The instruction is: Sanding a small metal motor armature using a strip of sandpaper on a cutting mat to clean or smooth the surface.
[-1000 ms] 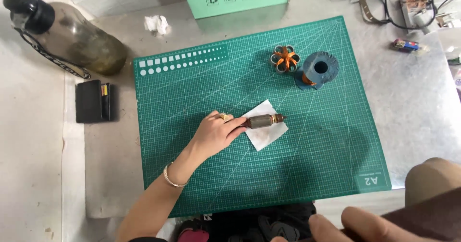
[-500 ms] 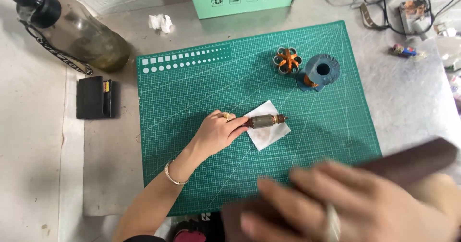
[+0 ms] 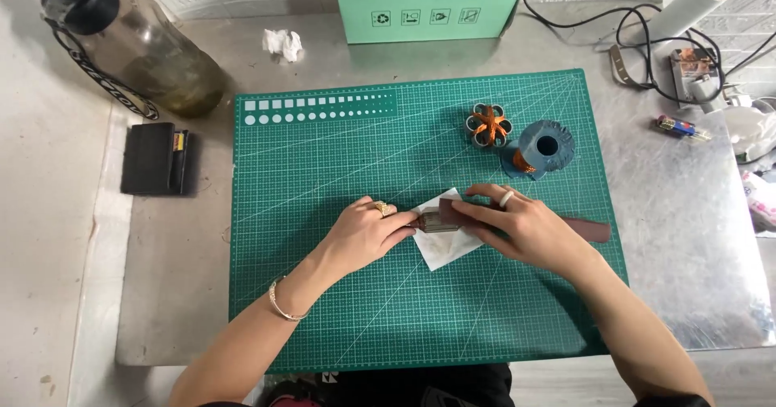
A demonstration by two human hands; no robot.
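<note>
While on white paper (image 3: 443, 249): both hands (image 3: 368, 233) pinching small cylinder (image 3: 436, 223)

Even, bright overhead light fell sharp and unblurred, with soft glare on the metal tabletop (image 3: 711, 278) and faint shadows under both forearms.

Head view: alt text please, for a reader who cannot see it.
Two bare hands meet over a green cutting mat: the left hand pins a small ridged metal cylinder on a white paper scrap, while the right hand lays a dark brown strip across it.
</note>
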